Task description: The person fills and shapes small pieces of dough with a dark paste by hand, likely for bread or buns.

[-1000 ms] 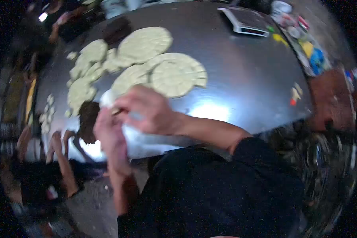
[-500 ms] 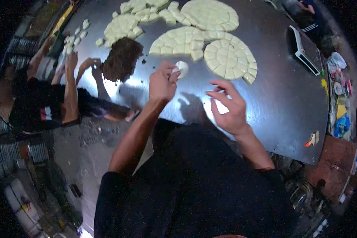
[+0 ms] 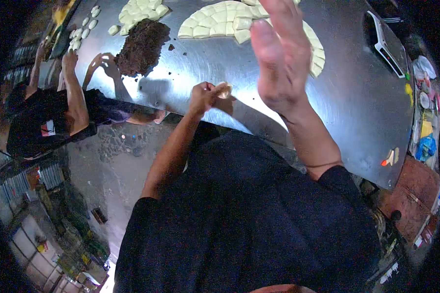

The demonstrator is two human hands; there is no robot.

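Dough piece (image 3: 225, 90) pinched in left hand (image 3: 204, 96) just above the steel surface (image 3: 347, 97); right hand (image 3: 278, 58) raised, fingers open and flat, empty.
Judgement: keep the pinch light at the edge so the piece holds shape, bring the flat palm down square. Around: cut dough rounds (image 3: 220, 22) far, dark filling heap (image 3: 142, 46) far left, scale (image 3: 388, 41) far right. Co-worker's hands (image 3: 105, 63) beside the heap, well apart.

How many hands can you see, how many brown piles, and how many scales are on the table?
Hands: 4 (the person's left hand, right hand, plus a co-worker's two hands)
Brown filling pile: 1
Scale: 1
Total: 6
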